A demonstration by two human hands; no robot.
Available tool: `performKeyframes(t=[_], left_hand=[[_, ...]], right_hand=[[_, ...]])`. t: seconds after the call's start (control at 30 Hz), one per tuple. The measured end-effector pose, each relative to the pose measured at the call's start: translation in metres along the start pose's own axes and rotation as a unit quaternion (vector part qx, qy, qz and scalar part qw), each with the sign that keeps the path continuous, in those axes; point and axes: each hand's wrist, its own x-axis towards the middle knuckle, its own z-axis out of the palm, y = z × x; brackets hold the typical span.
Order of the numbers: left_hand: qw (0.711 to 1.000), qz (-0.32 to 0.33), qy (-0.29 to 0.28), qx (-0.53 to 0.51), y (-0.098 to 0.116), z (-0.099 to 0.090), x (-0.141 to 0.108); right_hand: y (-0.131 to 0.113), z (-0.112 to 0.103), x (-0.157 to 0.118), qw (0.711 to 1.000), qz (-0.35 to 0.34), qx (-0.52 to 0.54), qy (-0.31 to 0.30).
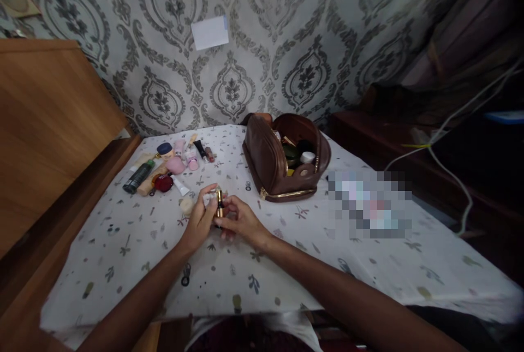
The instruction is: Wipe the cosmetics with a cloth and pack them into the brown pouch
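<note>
Over the cloth, close together, my two hands hold a small black and gold cosmetic tube [220, 199] upright, shaped like a lipstick. My left hand [200, 218] is closed along its left side, with a whitish, crumpled-looking patch [209, 198] at the fingers that I cannot identify. The fingers of my right hand [244, 221] pinch the tube's lower part from the right. A pale round item [186, 206] lies just left of my left hand. Beyond the hands, a brown makeup bag [268, 163] stands unzipped, with several cosmetics inside, among them a white-lidded jar [307, 157].
Several cosmetics lie at the left back: a dark bottle [139, 176], a pink sponge-like piece [176, 165], a dark red round item [164, 183] and a white tube [180, 185]. A blurred-out object [368, 202] lies right of the bag. A wooden panel [49, 123] borders the left.
</note>
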Motion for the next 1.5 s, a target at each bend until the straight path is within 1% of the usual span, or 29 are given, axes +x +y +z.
performKeyframes(t=[0.17,0.3,0.4,0.5,0.57,0.7,0.83,1.03,1.13,1.27,1.37,1.5], left_hand=[[0.999,0.015,0.024,0.021,0.0,0.003,-0.003],[0.998,0.033,0.025,0.037,-0.001,0.001,0.0],[0.996,0.073,0.007,0.055,0.0,0.0,0.002],[0.989,0.114,0.013,0.092,0.0,-0.002,0.004],[0.99,0.103,0.016,0.1,-0.001,-0.003,0.005],[0.995,0.046,0.012,0.083,-0.004,-0.005,0.005],[0.997,0.029,0.004,0.074,-0.003,-0.007,0.006],[0.994,0.052,-0.023,0.092,-0.002,-0.01,0.01],[0.993,0.056,-0.019,0.101,-0.002,-0.011,0.011],[0.992,0.06,-0.003,0.113,-0.002,-0.011,0.01],[0.991,0.063,0.007,0.118,-0.002,-0.01,0.009],[0.99,0.079,-0.012,0.119,-0.004,-0.01,0.008]], right_hand=[[-0.008,-0.004,0.001,0.999,-0.014,0.02,0.033],[-0.01,-0.005,0.002,0.999,-0.022,0.022,0.034],[-0.011,-0.005,0.0,0.999,-0.024,0.007,0.036],[-0.01,-0.005,-0.001,0.999,-0.02,-0.013,0.034],[-0.008,-0.005,0.0,0.999,-0.025,-0.018,0.029],[-0.003,-0.004,0.001,0.999,-0.044,-0.004,0.023],[-0.004,-0.003,0.002,0.998,-0.051,0.003,0.044],[-0.007,-0.011,0.005,0.992,-0.048,0.003,0.115],[-0.01,-0.016,0.007,0.987,-0.047,0.023,0.155],[-0.015,-0.021,0.007,0.977,-0.074,0.04,0.198],[-0.018,-0.022,0.006,0.974,-0.082,0.041,0.205],[-0.017,-0.019,0.005,0.982,-0.082,0.004,0.17]])
